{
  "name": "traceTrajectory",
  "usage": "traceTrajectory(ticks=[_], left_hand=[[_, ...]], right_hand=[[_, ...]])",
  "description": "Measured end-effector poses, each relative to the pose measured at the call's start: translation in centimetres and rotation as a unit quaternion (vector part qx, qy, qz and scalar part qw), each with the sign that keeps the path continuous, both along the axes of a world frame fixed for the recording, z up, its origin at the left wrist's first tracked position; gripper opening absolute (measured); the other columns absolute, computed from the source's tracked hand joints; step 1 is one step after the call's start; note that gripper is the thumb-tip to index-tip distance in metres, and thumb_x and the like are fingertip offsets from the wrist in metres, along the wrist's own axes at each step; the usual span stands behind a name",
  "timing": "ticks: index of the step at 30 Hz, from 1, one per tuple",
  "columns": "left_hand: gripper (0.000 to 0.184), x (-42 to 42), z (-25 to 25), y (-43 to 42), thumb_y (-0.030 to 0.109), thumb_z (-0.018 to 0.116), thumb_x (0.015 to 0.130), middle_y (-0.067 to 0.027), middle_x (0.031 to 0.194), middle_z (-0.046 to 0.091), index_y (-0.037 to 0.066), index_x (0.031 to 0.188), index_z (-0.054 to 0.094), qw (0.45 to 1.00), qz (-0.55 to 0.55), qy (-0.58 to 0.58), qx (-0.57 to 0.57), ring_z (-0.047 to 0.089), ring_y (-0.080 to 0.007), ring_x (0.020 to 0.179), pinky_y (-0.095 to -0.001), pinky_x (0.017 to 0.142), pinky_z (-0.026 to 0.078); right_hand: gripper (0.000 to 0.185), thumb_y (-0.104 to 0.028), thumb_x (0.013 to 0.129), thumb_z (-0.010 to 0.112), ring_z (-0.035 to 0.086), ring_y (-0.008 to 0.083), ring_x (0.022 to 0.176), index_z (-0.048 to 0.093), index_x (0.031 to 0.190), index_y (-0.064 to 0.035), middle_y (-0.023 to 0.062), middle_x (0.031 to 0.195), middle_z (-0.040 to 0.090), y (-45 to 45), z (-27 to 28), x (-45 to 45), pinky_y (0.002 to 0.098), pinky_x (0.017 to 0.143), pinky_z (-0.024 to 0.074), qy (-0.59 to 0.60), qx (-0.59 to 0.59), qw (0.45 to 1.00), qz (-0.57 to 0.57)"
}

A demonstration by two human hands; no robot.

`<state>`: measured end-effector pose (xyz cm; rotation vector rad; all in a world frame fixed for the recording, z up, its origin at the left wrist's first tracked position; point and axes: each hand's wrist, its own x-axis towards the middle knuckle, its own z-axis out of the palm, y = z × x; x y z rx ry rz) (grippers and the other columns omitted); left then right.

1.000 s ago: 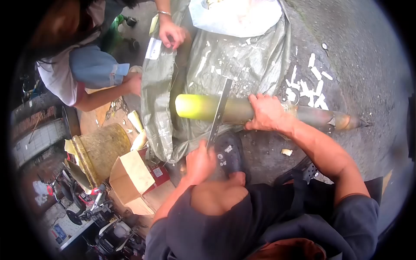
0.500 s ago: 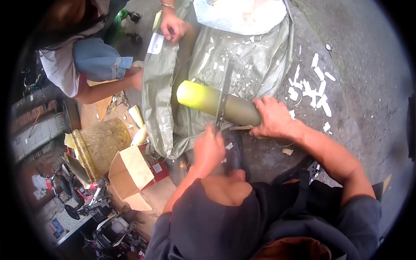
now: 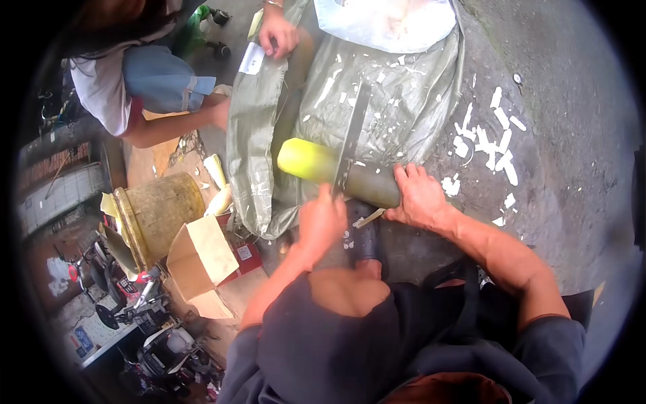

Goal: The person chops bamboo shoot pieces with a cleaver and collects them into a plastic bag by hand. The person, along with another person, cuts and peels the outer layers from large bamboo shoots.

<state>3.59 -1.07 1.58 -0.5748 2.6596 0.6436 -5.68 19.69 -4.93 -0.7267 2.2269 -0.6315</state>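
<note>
A long-bladed knife [image 3: 355,128] is gripped by its lower end in my left hand [image 3: 323,225], whose fingers are closed. Its blade points away from me and crosses a thick green cylinder [image 3: 373,185], which is bright yellow-green at its left end. What the cylinder is, I cannot tell for sure. My right hand [image 3: 422,198] clasps the cylinder's right end, with the fingers over the top and the thumb on the near side. Beneath and beyond lies a grey-green woven sack [image 3: 336,108] scattered with white chips. A thin pale strip [image 3: 370,218] lies just below the cylinder.
Another person's hand [image 3: 278,35] rests at the sack's far left edge. White pieces [image 3: 501,145] lie on the ground at right. At left are a dirty yellow bucket [image 3: 168,209], an open cardboard box [image 3: 202,256] and motorbike parts. A white plastic bag [image 3: 387,27] lies at the far side.
The view has shifted slightly. My right hand and the cylinder's right end sit a little nearer my body. The knife still crosses the cylinder, and both hands keep their grip.
</note>
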Motion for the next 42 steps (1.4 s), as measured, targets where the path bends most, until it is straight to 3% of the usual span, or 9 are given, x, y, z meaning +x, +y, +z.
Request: traceTrajectory(ticks=[6,12,16,20,23,24,34,37,42], left_hand=[[0.029,6.9,2.4,-0.5,0.020,0.058,0.096,-0.0295,0.071,0.066,-0.004,0.113,0.054,0.994,-0.011,-0.099,-0.050,0.065,-0.0513,0.069,-0.0607,0.065,0.050],[0.032,0.9,1.3,-0.3,0.020,0.062,0.092,-0.0323,0.074,0.065,-0.001,0.114,0.054,1.000,0.005,-0.026,0.009,0.064,-0.0535,0.072,-0.0632,0.072,0.050],[0.033,4.7,3.4,-0.8,0.021,0.058,0.096,-0.0297,0.077,0.068,-0.004,0.117,0.054,0.987,-0.002,-0.159,-0.024,0.068,-0.0490,0.071,-0.0614,0.071,0.051],[0.028,2.0,2.5,-0.2,0.018,0.056,0.097,-0.0287,0.074,0.068,-0.004,0.115,0.053,0.996,-0.013,-0.085,-0.017,0.068,-0.0484,0.070,-0.0589,0.066,0.052],[0.028,-1.6,2.7,0.1,0.017,0.055,0.094,-0.0328,0.079,0.066,-0.003,0.114,0.056,0.998,-0.009,-0.056,0.023,0.063,-0.0544,0.077,-0.0624,0.073,0.048],[0.022,-0.5,2.6,0.2,0.017,0.056,0.097,-0.0265,0.071,0.067,-0.002,0.108,0.054,0.999,-0.022,-0.025,-0.001,0.067,-0.0483,0.068,-0.0585,0.065,0.051],[0.031,16.3,1.6,-4.3,0.023,0.065,0.089,-0.0205,0.073,0.069,0.006,0.114,0.057,0.994,0.061,0.012,-0.086,0.067,-0.0423,0.062,-0.0563,0.059,0.052],[0.038,17.8,-1.8,-3.9,0.024,0.069,0.087,-0.0196,0.078,0.070,0.004,0.116,0.056,0.990,0.061,0.012,-0.125,0.068,-0.0414,0.064,-0.0552,0.057,0.052],[0.043,13.5,-0.8,-3.3,0.030,0.074,0.084,-0.0236,0.106,0.067,0.002,0.115,0.062,0.994,0.014,0.037,-0.105,0.067,-0.0386,0.094,-0.0496,0.075,0.053]], right_hand=[[0.092,-0.037,0.067,0.087,0.054,0.0398,0.120,0.043,0.139,0.0018,0.0213,0.122,0.054,-0.3,-0.2,1.6,0.0502,0.099,0.0473,0.028,0.006,0.999,-0.019],[0.095,-0.040,0.066,0.089,0.052,0.0404,0.122,0.043,0.140,-0.0004,0.0215,0.124,0.054,-0.5,0.8,0.7,0.0511,0.099,0.0469,0.014,-0.001,1.000,0.000],[0.099,-0.042,0.063,0.091,0.052,0.0398,0.124,0.043,0.141,-0.0022,0.0207,0.126,0.054,-1.0,2.1,0.0,0.0512,0.099,0.0471,-0.023,0.056,0.998,-0.012],[0.100,-0.041,0.065,0.090,0.055,0.0383,0.124,0.041,0.142,0.0005,0.0227,0.129,0.054,-0.9,0.2,0.0,0.0508,0.100,0.0481,-0.041,0.023,0.999,-0.017],[0.100,-0.042,0.066,0.089,0.056,0.0390,0.122,0.041,0.143,0.0022,0.0235,0.128,0.054,-0.6,0.1,-0.8,0.0499,0.101,0.0485,-0.041,0.024,0.999,0.010],[0.102,-0.044,0.067,0.088,0.055,0.0402,0.123,0.040,0.143,0.0034,0.0239,0.128,0.054,-0.5,0.7,-0.9,0.0494,0.101,0.0493,-0.051,0.029,0.998,0.026],[0.104,-0.041,0.064,0.090,0.056,0.0426,0.119,0.040,0.145,0.0000,0.0233,0.124,0.053,1.9,1.8,-4.9,0.0477,0.099,0.0508,-0.026,0.021,0.999,0.000],[0.107,-0.038,0.061,0.091,0.059,0.0416,0.114,0.039,0.147,-0.0029,0.0213,0.125,0.053,2.6,2.8,-8.9,0.0476,0.097,0.0517,0.021,-0.017,0.999,-0.030],[0.107,-0.036,0.060,0.089,0.059,0.0427,0.114,0.037,0.147,-0.0026,0.0221,0.125,0.053,1.5,3.0,-12.5,0.0491,0.095,0.0514,0.090,0.022,0.994,-0.054]])
